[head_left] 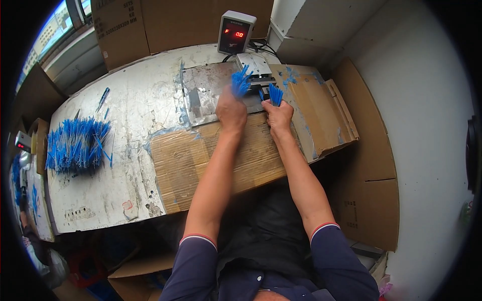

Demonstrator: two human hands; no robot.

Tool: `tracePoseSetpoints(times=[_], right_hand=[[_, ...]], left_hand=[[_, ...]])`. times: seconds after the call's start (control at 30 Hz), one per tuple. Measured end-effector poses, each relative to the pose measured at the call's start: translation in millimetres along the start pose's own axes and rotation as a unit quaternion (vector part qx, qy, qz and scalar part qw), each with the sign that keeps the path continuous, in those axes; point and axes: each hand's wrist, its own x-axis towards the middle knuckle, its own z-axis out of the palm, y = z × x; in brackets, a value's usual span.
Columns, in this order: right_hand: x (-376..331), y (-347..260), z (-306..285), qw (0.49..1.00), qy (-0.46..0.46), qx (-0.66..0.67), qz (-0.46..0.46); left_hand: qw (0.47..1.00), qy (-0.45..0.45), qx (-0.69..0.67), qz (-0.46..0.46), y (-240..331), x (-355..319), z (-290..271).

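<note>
My left hand [232, 111], blurred by motion, is closed around a bunch of thin blue wire-like strands [241, 81] whose tips fan out upward. Beside it on the right, my right hand [279, 114] grips a smaller upright bundle of the same blue strands [275, 94]. Both hands are at the front of a small metal bench machine [254, 64] with a dark working part. Whether the strands in my right hand touch the machine, I cannot tell. A large heap of blue and silvery strands [78, 145] lies on the left of the worktable.
A display box [236, 32] with red digits stands behind the machine, cables beside it. Flattened cardboard [221, 160] covers the table's [125, 110] near edge; more cardboard [316, 110] lies right. A blue pen-like tool [103, 99] rests near the heap. A white wall [427, 100] rises at right.
</note>
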Motion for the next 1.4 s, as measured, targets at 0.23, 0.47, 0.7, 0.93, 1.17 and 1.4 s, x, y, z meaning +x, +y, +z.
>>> tracePoseSetpoints(times=[0.23, 0.47, 0.7, 0.93, 1.17, 1.4], right_hand=[[7.1, 16.4, 4.6, 0.997, 0.025, -0.002, -0.075], [-7.4, -4.5, -3.1, 0.998, -0.015, 0.053, 0.024], [-12.0, -8.1, -12.4, 0.989, -0.037, 0.135, 0.037], [-14.6, -14.4, -16.4, 0.985, -0.039, 0.151, 0.07], [-14.1, -14.7, -24.7, 0.981, -0.087, 0.159, 0.07], [-10.8, -12.6, -12.3, 0.993, -0.058, 0.103, 0.027]], left_hand=[[0.999, 0.026, 0.024, 0.021, -0.6, 1.0, 1.4], [0.996, -0.006, 0.064, 0.064, -1.8, -1.9, -1.0], [0.989, -0.087, 0.107, 0.059, 0.5, -2.9, 0.2], [0.987, -0.088, 0.124, 0.056, -2.7, -2.9, -0.6], [0.978, -0.12, 0.144, 0.09, -1.7, -3.7, -0.5], [0.978, -0.095, 0.166, 0.083, 1.1, -4.3, -3.7]])
